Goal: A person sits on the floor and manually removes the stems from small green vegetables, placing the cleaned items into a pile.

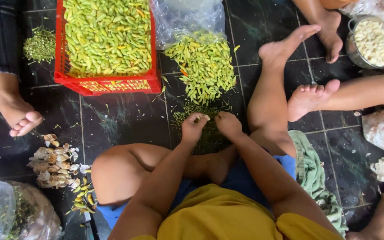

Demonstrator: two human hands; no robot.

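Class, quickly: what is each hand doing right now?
Left hand: closed, pinching a small green chili.
Right hand: closed over the stem pile; contents cannot be told.

The floor (125, 120) was dark, nearly black tile veined with pale marbling and ruled by thin light grout lines. At upper left of the frame stood a bright red crate (107, 83) of yellow-green chillies (107, 35), a few tinged orange. A matching yellow-green heap (203, 66) spilled at upper centre from a clear bag (187, 18) (one orange pod among it). Dark green stems (210, 133) lay by the hands. Garlic skins (56, 162) at lower left were cream and tan. The shirt (218, 218) was mustard yellow, the shorts (245, 178) blue, the cloth (314, 178) faded green.
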